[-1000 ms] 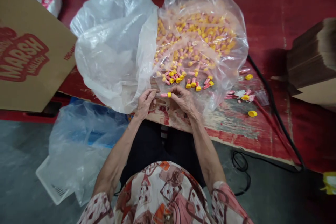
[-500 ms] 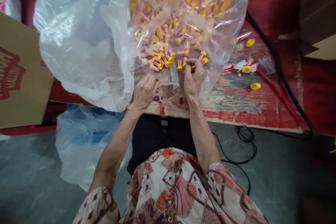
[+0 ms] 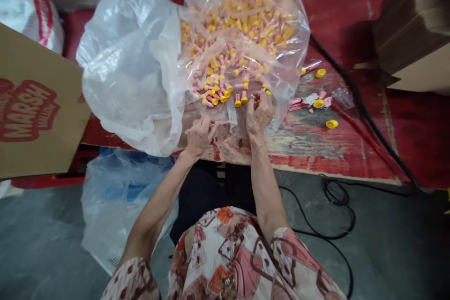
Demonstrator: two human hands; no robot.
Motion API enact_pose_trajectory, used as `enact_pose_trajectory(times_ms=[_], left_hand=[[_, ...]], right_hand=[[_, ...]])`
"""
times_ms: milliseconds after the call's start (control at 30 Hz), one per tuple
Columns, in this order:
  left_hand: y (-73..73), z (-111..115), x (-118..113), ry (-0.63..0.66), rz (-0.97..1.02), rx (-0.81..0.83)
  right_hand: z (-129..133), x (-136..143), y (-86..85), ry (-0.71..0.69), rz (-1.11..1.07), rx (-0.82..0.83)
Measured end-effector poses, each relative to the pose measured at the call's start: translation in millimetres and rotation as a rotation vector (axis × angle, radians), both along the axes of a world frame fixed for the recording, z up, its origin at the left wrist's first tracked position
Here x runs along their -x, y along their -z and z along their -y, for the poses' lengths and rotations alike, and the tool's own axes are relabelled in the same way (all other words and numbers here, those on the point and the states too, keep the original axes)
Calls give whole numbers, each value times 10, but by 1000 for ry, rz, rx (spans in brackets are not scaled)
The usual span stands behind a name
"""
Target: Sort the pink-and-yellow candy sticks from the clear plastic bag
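A clear plastic bag lies on the table, heaped with small pink tubes with yellow caps. Several of these tubes rest loose at the bag's near opening, in front of my hands. At the table's front edge, my left hand is just below them, its bent fingers a little apart and nothing visible in them. My right hand is closed at the right side of the opening, its fingers curled round a yellow-capped pink tube that they partly cover.
A whitish plastic bag bulges on the left beside a cardboard box. To the right lie loose yellow caps, pink scraps and a black cable. Brown cardboard stands far right. Another plastic bag hangs below the table edge.
The view has shifted, showing more of the box and bags at left. My left hand has drawn back slightly from the tubes, its fingers loosening. My right hand stays by the bag's opening.
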State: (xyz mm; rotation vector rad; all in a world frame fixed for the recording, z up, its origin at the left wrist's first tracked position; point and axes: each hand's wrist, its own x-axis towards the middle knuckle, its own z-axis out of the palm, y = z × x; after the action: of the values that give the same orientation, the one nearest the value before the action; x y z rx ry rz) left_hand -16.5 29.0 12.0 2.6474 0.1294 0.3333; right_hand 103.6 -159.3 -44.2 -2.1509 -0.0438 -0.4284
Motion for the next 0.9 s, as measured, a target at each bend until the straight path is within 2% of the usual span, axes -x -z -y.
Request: enact_pose_trajectory(times_ms=[67, 133, 233, 300, 367, 467, 533, 633, 733, 833, 900], left_hand=[[15, 20, -18, -4, -75, 131], [-10, -22, -55, -33, -104, 352], [-33, -89, -55, -102, -41, 605], [2, -70, -12, -127, 19, 565], [54, 4, 32, -95, 40, 353], [63, 128, 37, 51, -2, -6], [9, 175, 13, 109, 1, -109], [-51, 231, 34, 61, 95, -118], [19, 319, 149, 57, 121, -64], [88, 334, 251, 102, 60, 76], [41, 224, 259, 15, 90, 214]], right_hand=[[-6, 26, -34, 10, -18, 47], [-10, 48, -68, 11, -44, 97], [-22, 71, -96, -31, -76, 168], [-33, 80, -91, -73, -72, 193], [-37, 91, -69, -94, -53, 176], [-27, 109, -26, -71, -14, 89], [-24, 115, -9, -50, 8, 57], [-46, 117, -26, -30, -5, 120], [-88, 113, -82, -6, -44, 208], [-116, 91, -113, 0, -42, 258], [-123, 71, -101, 10, -17, 271]])
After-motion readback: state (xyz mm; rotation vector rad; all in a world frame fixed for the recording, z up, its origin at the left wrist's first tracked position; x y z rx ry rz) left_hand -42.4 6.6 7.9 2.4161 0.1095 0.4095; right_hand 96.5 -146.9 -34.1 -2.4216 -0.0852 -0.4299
